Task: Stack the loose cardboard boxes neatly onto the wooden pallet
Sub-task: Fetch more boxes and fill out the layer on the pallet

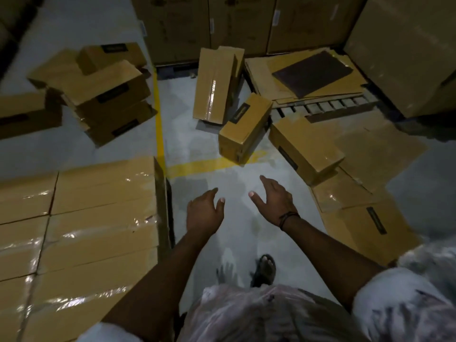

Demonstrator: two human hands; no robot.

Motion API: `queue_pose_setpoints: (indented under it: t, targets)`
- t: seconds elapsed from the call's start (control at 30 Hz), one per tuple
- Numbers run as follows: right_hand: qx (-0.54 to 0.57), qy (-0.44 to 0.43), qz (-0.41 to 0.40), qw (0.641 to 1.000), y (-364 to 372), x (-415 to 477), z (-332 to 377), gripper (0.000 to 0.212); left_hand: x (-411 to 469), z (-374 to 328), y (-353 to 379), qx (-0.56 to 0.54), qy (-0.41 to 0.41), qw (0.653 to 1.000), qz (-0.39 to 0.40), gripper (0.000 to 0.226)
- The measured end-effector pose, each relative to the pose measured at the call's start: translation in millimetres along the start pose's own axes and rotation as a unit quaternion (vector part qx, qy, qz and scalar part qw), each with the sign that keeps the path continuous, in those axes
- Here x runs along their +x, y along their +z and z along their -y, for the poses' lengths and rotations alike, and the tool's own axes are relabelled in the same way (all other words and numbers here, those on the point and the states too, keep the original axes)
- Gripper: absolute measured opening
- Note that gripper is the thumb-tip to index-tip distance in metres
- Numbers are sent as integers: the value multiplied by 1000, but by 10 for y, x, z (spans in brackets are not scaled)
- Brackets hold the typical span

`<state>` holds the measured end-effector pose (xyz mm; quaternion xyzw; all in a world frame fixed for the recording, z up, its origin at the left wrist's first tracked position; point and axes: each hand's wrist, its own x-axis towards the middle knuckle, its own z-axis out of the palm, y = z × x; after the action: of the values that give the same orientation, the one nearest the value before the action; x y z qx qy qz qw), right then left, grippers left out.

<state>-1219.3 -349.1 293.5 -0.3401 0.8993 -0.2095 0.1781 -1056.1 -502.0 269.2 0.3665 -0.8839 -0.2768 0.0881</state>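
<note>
Dimly lit warehouse floor.
The pale grey concrete floor [202,139] bears a yellow painted line [160,124] that bends right at a corner.

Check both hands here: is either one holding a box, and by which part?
Nothing is held. The left hand and right hand hang open above the bare floor, short of the nearest cardboard box.

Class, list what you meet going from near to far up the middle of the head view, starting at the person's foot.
sandalled foot → left hand beside right hand → yellow floor line → tilted box → long box → back cartons
</note>
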Motion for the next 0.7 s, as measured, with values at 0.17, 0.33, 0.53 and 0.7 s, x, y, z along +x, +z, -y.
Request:
queue_pose_setpoints:
  t: [0.17, 0.33, 0.53, 0.7]
  targets:
    - [28, -3, -3, 1000, -492, 1029, -413, 73, 865, -570, 139, 4, -13, 1000, -3, 61]
    - [77, 34, 24, 996, -708, 1819, -653, 75, 1564, -855, 263, 7, -19, 1000, 3, 60]
    - [111, 78, 68, 988, -664, 3003, -1001, 77, 2734, -878, 547, 20, -54, 998, 30, 64]
    - [100, 99, 99, 985, -672, 4144, -1110, 77, 3956, -819, 791, 34, -67, 994, 81, 65]
